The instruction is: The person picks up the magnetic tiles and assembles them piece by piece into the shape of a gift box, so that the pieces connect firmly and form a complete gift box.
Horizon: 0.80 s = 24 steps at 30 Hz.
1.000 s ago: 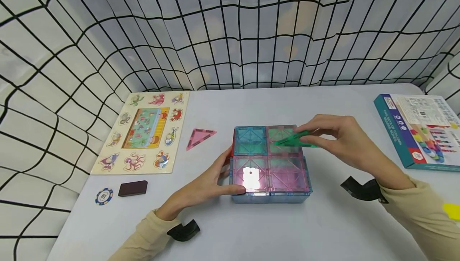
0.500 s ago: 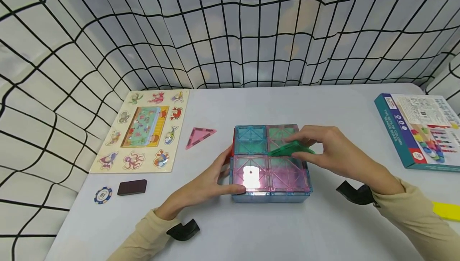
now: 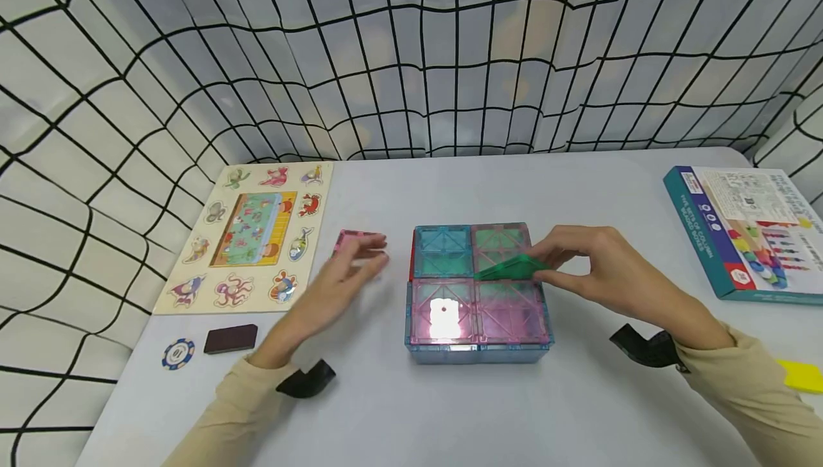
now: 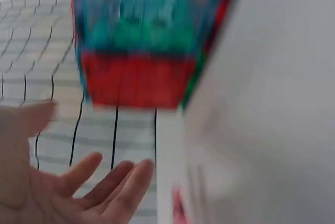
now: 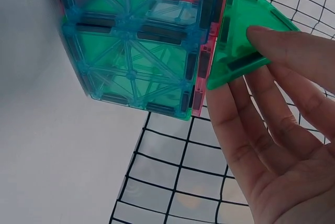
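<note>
Green triangle tile (image 3: 514, 267) sits on the magnetic tile box (image 3: 477, 295) top, pinched by right hand (image 3: 601, 274). Left hand (image 3: 334, 288), fingers spread, reaches toward the pink triangle (image 3: 350, 240) at 9 o'clock. With nothing bracing the box, a nudge might shift it.

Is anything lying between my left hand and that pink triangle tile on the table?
Nothing visible does. The left hand hovers open right beside the pink triangle tile, partly covering it; the tile box sits off to its right.
</note>
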Available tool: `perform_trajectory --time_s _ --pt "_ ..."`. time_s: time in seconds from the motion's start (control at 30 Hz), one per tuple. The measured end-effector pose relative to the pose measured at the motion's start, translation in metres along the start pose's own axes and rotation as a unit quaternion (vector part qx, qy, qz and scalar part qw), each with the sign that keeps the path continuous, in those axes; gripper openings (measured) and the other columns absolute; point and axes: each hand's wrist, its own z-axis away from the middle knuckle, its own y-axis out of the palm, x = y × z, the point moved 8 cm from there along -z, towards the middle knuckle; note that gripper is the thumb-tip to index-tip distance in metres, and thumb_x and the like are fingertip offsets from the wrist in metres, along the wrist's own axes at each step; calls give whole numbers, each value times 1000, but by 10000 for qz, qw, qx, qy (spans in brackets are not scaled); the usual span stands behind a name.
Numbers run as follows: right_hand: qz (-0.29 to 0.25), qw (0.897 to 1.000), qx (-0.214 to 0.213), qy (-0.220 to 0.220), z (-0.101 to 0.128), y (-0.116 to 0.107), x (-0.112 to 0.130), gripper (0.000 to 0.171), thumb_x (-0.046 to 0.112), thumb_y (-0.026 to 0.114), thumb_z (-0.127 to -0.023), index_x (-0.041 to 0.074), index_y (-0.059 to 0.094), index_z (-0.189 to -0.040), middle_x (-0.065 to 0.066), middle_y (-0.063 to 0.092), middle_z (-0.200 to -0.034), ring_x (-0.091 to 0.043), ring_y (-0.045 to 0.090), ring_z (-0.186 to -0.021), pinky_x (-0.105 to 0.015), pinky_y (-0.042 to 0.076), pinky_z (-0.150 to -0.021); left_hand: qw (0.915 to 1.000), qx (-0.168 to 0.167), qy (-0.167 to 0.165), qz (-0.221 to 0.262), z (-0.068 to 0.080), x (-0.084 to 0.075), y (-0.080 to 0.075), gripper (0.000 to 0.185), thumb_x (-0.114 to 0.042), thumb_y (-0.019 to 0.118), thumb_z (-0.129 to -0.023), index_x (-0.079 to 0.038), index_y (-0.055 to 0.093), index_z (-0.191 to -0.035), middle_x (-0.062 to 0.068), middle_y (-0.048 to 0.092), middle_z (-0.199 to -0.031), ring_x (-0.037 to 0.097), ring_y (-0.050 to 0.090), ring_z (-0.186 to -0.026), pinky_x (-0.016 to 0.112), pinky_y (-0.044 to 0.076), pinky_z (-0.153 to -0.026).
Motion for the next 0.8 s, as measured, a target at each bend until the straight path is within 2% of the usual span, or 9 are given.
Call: perform_trajectory --time_s 0.07,0.13,0.2,0.3,0.4,0.5,0.6,0.73,0.8 --pt "-25 10000 -29 -23 1 -1 0 40 -2 91 -76 16 78 -109 17 73 -99 -3 69 -86 -20 56 -75 9959 -552 -87 -717 -9 5 -23 55 -28 58 -109 3 43 -152 24 49 -147 36 52 -130 54 47 -109" --pt "-54 10000 -25 -22 1 -1 -1 40 -3 91 -76 16 78 -109 17 73 -100 -3 69 -86 -20 56 -76 9870 -823 -304 -1343 -17 12 -39 59 -26 63 -107 7 42 -152 27 46 -145 37 48 -127 54 44 -108" --pt "-53 10000 -16 4 2 -1 -2 40 -3 91 -76 16 78 -109 17 73 -100 -3 69 -86 -21 57 -77 9792 -806 -595 -1767 -26 20 -47 67 -25 68 -104 11 39 -153 31 41 -145 40 44 -125 55 42 -106" --pt "-71 10000 -7 57 3 -1 -5 41 -4 90 -76 16 78 -109 16 73 -101 -3 70 -87 -24 59 -79 9707 -615 -948 -2123 -36 31 -48 75 -23 73 -100 17 37 -151 35 40 -143 41 43 -120 53 42 -102" --pt "-81 9999 -21 69 5 0 -6 41 -5 90 -76 16 78 -109 16 73 -101 -3 70 -88 -26 59 -79 9636 -543 -1048 -2399 -43 36 -48 67 -17 78 -95 21 48 -142 36 48 -135 40 45 -113 48 42 -92" --pt "-109 9999 -41 46 6 0 -7 41 -6 90 -76 16 78 -108 15 73 -101 -3 70 -88 -25 59 -79 9630 -575 -1103 -2391 -46 39 -51 53 -12 82 -91 18 62 -130 33 59 -124 36 48 -105 41 41 -84" --pt "-172 9998 -57 21 7 0 -8 41 -7 90 -76 17 78 -107 16 73 -100 -4 70 -87 -25 59 -79 9649 -614 -1328 -2180 -47 42 -54 46 -12 84 -90 13 67 -125 28 64 -118 33 52 -99 36 42 -81" --pt "-243 9997 -47 27 7 1 -9 40 -7 89 -76 17 78 -106 16 73 -100 -4 70 -88 -24 59 -79 9636 -661 -1822 -1839 -45 48 -58 57 -15 86 -88 8 57 -132 26 61 -121 34 55 -101 38 47 -84" --pt "-244 9997 -43 39 8 2 -10 40 -7 89 -76 17 78 -106 15 72 -100 -5 70 -88 -24 59 -79 9643 -707 -1904 -1699 -44 50 -60 63 -15 87 -87 7 53 -136 27 60 -124 35 56 -104 40 49 -87"
